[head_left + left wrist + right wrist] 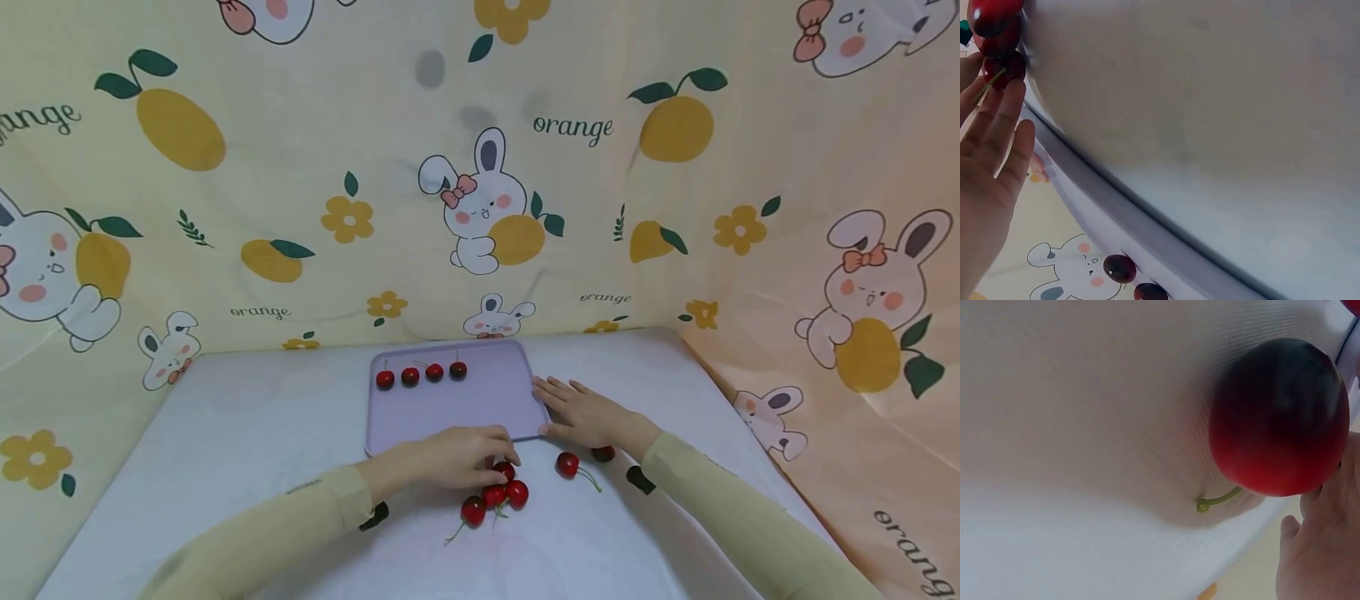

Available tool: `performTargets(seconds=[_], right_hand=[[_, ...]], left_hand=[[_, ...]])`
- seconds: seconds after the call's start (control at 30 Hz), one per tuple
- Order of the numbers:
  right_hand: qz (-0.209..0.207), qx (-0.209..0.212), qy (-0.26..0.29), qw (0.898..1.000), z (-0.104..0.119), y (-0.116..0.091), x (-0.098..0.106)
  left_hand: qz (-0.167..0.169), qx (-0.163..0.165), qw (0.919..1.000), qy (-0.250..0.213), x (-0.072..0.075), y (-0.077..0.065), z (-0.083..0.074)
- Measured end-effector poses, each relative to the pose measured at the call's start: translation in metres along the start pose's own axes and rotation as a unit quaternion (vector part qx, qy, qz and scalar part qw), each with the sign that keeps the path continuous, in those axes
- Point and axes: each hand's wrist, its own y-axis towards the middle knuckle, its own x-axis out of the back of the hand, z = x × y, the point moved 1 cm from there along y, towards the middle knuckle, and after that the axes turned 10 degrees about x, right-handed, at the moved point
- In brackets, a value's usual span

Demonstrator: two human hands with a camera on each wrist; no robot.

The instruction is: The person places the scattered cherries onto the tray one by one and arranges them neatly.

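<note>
My left hand reaches over the near edge of the lilac tray, its thumb and fingertips around a dark red cherry. That cherry shows its green stem between the fingers in the left wrist view. It belongs to a small cluster; a bright red cherry and another cherry lie just below. My right hand, fingers extended, rests at the tray's right edge. Inside the tray, several cherries stand in a row along the back left, the leftmost cherry near the corner.
A single cherry with a long stem lies on the white tabletop right of the cluster. Under my right wrist is another dark cherry, large in the right wrist view. A patterned cloth with rabbits and oranges rises behind the table.
</note>
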Motion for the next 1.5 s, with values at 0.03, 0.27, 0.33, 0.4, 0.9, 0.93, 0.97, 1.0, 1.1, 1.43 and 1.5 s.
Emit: performTargets(seconds=[0.03,0.27,0.33,0.4,0.9,0.93,0.97,1.0,1.1,1.43,1.5], right_hand=[[0.002,-0.001,0.001,1.0,0.0,0.0,0.0],[0.001,0.002,0.002,1.0,0.0,0.001,-0.001],[0.0,0.003,0.003,1.0,0.0,0.0,0.0],[0.0,0.003,0.003,1.0,0.001,0.0,0.001],[0.008,-0.005,-0.004,1.0,0.0,0.002,0.0],[0.008,-0.006,-0.004,1.0,0.0,0.002,0.0],[0.008,-0.007,-0.004,1.0,0.0,0.002,0.0],[0.01,-0.009,-0.005,1.0,0.001,0.002,0.0],[0.007,-0.009,-0.003,1.0,0.001,0.002,0.0],[0.004,-0.008,-0.002,1.0,-0.002,0.002,-0.002],[-0.002,-0.002,0.002,1.0,-0.002,0.002,-0.002]], left_hand=[[0.001,-0.002,1.0,0.001,0.0,0.0,-0.001],[-0.005,-0.008,0.9997,0.022,-0.002,0.004,-0.002],[-0.006,-0.005,0.9996,0.026,-0.002,0.005,-0.002],[-0.007,-0.003,0.9996,0.029,-0.003,0.005,-0.001],[-0.003,0.021,0.9995,-0.025,-0.002,0.004,0.0],[-0.004,0.021,0.9994,-0.026,-0.002,0.004,0.001],[-0.005,0.021,0.9994,-0.027,-0.002,0.004,0.001],[-0.007,0.02,0.9994,-0.027,-0.002,0.004,0.001],[-0.013,0.019,0.999,-0.038,0.0,0.003,0.0],[-0.061,0.021,0.9953,-0.072,0.015,0.001,0.004],[-0.075,0.015,0.9949,-0.065,0.018,0.002,0.006]])
